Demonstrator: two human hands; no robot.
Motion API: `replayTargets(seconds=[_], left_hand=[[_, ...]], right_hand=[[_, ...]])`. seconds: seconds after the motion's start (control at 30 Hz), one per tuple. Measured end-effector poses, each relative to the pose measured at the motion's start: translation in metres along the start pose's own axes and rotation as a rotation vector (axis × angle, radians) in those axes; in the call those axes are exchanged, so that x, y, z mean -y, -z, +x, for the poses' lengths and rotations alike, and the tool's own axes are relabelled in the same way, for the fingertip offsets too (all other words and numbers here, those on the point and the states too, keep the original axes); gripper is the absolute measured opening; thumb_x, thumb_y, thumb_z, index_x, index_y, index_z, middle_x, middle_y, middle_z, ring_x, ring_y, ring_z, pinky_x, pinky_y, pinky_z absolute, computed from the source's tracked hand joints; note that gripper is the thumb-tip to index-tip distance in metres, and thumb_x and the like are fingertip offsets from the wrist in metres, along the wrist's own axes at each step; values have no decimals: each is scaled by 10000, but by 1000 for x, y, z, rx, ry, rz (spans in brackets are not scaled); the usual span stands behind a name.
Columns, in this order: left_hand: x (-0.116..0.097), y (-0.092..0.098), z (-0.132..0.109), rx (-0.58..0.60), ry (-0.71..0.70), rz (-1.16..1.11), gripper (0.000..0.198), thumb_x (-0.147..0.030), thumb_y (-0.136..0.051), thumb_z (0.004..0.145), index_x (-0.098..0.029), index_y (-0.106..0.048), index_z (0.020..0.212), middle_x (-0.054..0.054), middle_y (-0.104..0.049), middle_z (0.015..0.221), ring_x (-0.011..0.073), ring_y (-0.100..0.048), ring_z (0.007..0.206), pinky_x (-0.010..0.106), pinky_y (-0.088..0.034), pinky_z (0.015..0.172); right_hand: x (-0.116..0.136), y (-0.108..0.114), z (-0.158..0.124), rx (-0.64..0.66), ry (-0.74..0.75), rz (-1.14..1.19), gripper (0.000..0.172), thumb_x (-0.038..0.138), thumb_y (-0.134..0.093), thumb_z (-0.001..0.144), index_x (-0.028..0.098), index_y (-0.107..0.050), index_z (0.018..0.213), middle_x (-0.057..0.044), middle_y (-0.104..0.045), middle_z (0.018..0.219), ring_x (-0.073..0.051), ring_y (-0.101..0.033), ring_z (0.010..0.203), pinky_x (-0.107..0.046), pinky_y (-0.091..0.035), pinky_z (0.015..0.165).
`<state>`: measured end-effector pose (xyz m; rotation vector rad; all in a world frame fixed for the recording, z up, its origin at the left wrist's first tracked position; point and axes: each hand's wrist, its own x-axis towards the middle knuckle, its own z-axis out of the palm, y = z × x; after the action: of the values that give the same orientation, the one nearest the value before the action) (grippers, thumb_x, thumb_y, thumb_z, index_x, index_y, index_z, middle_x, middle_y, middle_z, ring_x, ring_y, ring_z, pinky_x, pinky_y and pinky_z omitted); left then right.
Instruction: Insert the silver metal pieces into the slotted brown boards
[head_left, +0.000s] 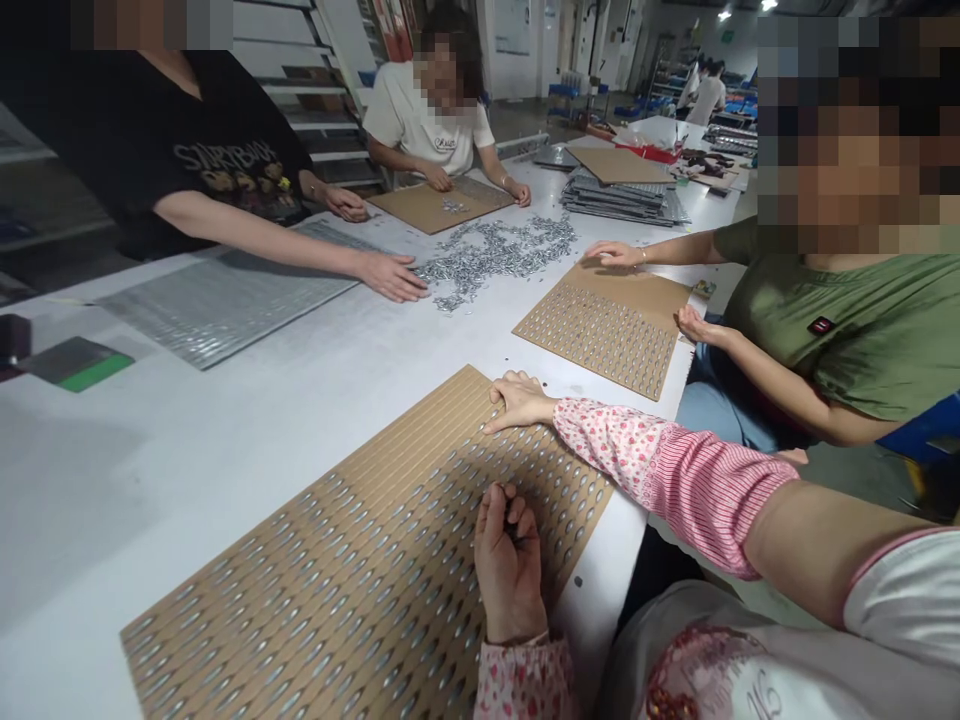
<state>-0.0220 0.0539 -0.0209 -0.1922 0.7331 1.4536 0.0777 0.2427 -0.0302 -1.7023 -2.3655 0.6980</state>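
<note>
A large brown board (409, 445) with parallel grooves lies in front of me, covered with rows of small, shiny silver oval pieces (341, 550). Over its right part, my left hand (510, 560) is turned palm up with the fingers curled closed; whatever they hold is in shadow. My right hand (521, 400) rests at the board's far corner, palm down, its thumb and bent fingers closed near the end of the rows. Anything between those fingertips is too small to make out. The grooves near the far left edge hold no silver pieces.
A loose heap of silver pieces (495, 255) lies mid-table. Co-workers' hands handle another brown board (600, 325) at right and a further board (427, 208) at the back. A grey sheet (247, 290) lies at left; stacked grey sheets (619, 200) stand behind.
</note>
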Motion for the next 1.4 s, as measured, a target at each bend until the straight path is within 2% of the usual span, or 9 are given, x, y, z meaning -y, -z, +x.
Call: replayTargets(seconds=[0.1, 0.2, 0.33, 0.43, 0.67, 0.87, 1.3, 1.4], left_hand=[[0, 0, 0, 5, -9, 10, 47, -126, -620, 857, -102, -608, 819, -15, -519, 743, 16, -394, 503, 112, -322, 376], [0, 0, 0, 19, -20, 29, 72, -146, -663, 828, -108, -607, 805, -19, -520, 738, 16, -391, 504, 110, -321, 377], [0, 1, 0, 32, -34, 47, 121, -169, -715, 787, -119, -607, 807, -26, -517, 739, 14, -387, 505, 110, -323, 384], [0, 1, -1, 39, -31, 39, 148, -174, -735, 769, -121, -605, 816, -26, -519, 744, 15, -395, 516, 110, -328, 394], [0, 1, -2, 34, -21, 26, 139, -178, -726, 781, -123, -604, 818, -26, -514, 740, 18, -398, 519, 111, -323, 389], [0, 1, -3, 51, -14, 31, 138, -175, -726, 780, -122, -602, 809, -26, -515, 737, 16, -400, 516, 107, -327, 389], [0, -2, -1, 16, -28, 38, 167, -165, -742, 752, -134, -585, 802, -30, -512, 718, 15, -391, 508, 102, -298, 388], [0, -1, -1, 33, -42, 53, 187, -184, -751, 747, -139, -579, 803, -32, -508, 720, 16, -395, 512, 105, -302, 398]], right_hand=[[1, 2, 0, 9, -9, 28, 613, 722, -696, 594, 241, -578, 956, -50, -524, 1052, -264, -466, 1047, -381, -376, 885], [7, -1, -2, -32, -33, 53, 723, 817, -611, 588, 236, -571, 1018, -69, -523, 1091, -282, -466, 1064, -418, -384, 898], [21, -14, -8, -119, 29, -15, 889, 805, -655, 544, 222, -521, 1202, -109, -469, 1235, -323, -412, 1171, -474, -353, 960], [26, -22, -12, -137, 78, -46, 940, 786, -667, 555, 218, -481, 1280, -120, -452, 1280, -328, -386, 1208, -491, -333, 983], [21, -21, -14, -126, 85, -30, 932, 772, -675, 571, 224, -475, 1298, -120, -435, 1334, -316, -370, 1241, -482, -326, 997], [25, -23, -11, -154, 70, -56, 866, 784, -589, 662, 191, -482, 1284, -134, -449, 1318, -315, -379, 1223, -487, -326, 985], [26, -23, -8, -130, 35, -55, 823, 727, -637, 659, 203, -489, 1276, -123, -435, 1330, -322, -373, 1225, -490, -338, 977], [32, -22, -11, -161, 79, -79, 775, 699, -620, 705, 194, -486, 1277, -130, -436, 1332, -322, -355, 1242, -491, -319, 1004]])
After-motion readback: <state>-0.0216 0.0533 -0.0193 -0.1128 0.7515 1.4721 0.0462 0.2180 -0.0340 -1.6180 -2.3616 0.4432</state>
